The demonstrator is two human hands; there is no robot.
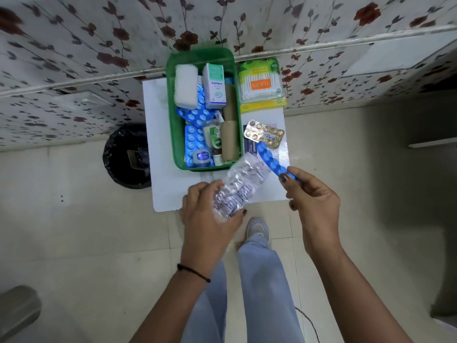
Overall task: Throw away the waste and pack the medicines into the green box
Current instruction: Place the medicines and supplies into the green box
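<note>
A green box [171, 100] stands on a small white table [158, 149], holding blue pill strips, a white gauze roll, an Optibex carton, brown bandage rolls and small bottles. My left hand [210, 214] grips a silver blister strip [243, 184] over the table's front edge. My right hand [314, 201] pinches one end of a blue pill strip [270, 158], which slants up toward the box's near right corner. A gold blister strip [264, 134] lies on the table right of the box, on top of a dark blue packet [249, 144].
A pack of cotton buds [259, 80] lies at the table's back right over a yellow packet [262, 105]. A round bin with a black liner [126, 157] stands on the floor left of the table. Flowered wall behind; my legs and shoe below.
</note>
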